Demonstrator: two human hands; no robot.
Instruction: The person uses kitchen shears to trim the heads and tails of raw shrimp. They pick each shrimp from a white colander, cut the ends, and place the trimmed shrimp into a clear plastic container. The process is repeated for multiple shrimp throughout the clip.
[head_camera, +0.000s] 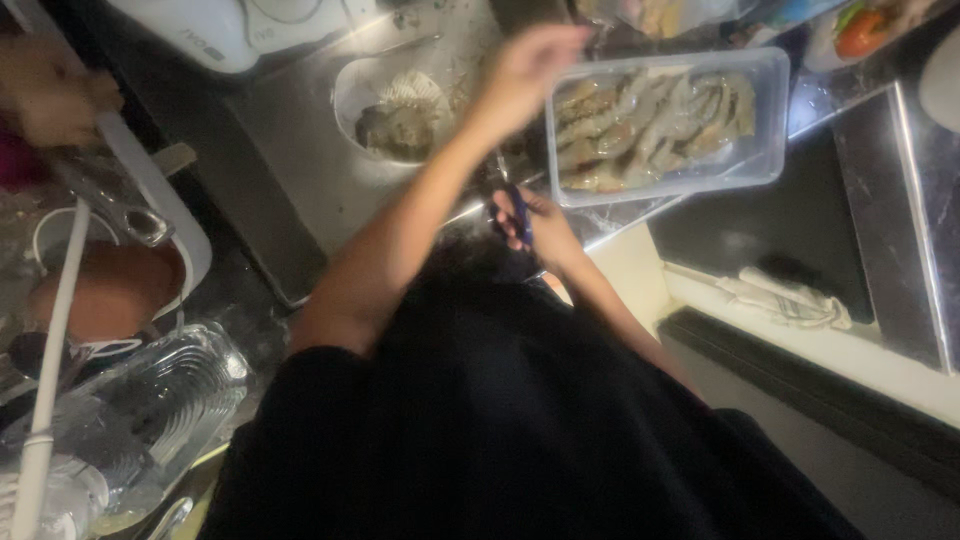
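A dim steel counter (300, 150) carries a clear tray of prawns (665, 125). Left hand (525, 70) hovers beside it, grip unclear; right hand (535, 225), below, clamps blue-handled scissors (520, 215) (tray looks full, a bowl (395, 105) of scraps left of it).

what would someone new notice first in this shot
Probably the clear plastic tray of raw shrimp at upper centre-right on the steel counter. The left hand is raised beside the tray's left edge, while the right hand grips blue-handled scissors just below it. Left of the tray sits a small bowl of shrimp scraps.
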